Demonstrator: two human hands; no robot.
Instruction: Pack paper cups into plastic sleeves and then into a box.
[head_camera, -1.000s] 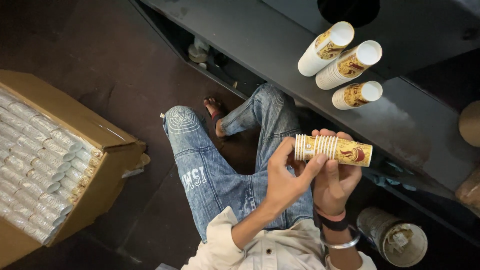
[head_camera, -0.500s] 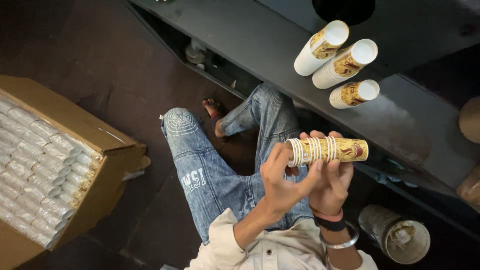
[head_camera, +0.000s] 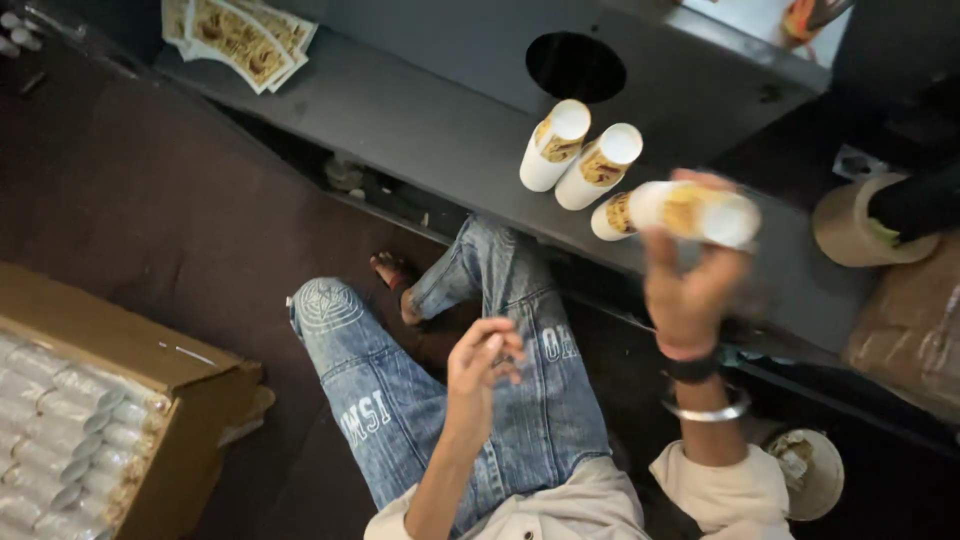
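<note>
Above the dark metal shelf (head_camera: 440, 130), a sleeve of stacked paper cups (head_camera: 692, 212) lies sideways in the right hand (head_camera: 690, 290), motion-blurred, fingers wrapped up around its underside so the stack holds together as one roll. It sits just beside three more cup stacks (head_camera: 583, 160) lying side by side on the shelf, open white ends facing the viewer, apparently so that rolls line up in a row. The left hand (head_camera: 482, 365) hangs free over the lap, fingers loosely curled and holding nothing. Below it are crossed legs in pale blue jeans (head_camera: 400, 400); the person sits on a dark floor. Behind the stacks is a round hole (head_camera: 575, 66) in the machine housing. Printed flat cup blanks (head_camera: 238, 35) rest at the shelf's far left. A cardboard box (head_camera: 170, 390) at lower left is packed with wrapped white cup rolls. A tape roll (head_camera: 852, 225) lies to the right.
</note>
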